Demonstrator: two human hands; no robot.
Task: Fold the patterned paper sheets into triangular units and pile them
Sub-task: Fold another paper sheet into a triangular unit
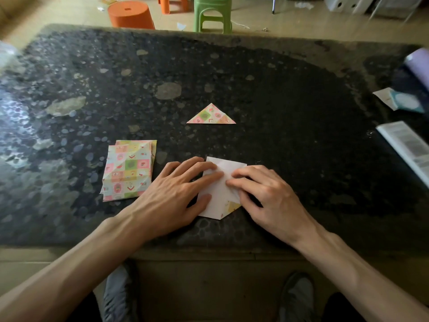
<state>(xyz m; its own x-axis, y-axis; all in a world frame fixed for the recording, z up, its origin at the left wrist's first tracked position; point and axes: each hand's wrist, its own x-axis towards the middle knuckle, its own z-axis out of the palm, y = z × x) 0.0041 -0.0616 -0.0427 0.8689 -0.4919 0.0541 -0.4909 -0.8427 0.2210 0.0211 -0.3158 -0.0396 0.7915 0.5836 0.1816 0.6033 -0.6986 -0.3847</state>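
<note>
Left hand [176, 189] and right hand [269, 196], gripping nothing, pin the white-side-up sheet [217, 194] flat at lower centre, probably to sharpen a crease; spare sheets [128, 170] wait stacked left, 1 finished triangle [210, 115] above.

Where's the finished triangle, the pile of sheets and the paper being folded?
finished triangle [210, 116]: head view, its patterned middle.
pile of sheets [128, 170]: head view, top sheet's middle.
paper being folded [218, 198]: head view, its bare white middle.

One folded triangle [210, 116], one half-folded sheet [219, 198], one sheet stack [128, 169]
</note>
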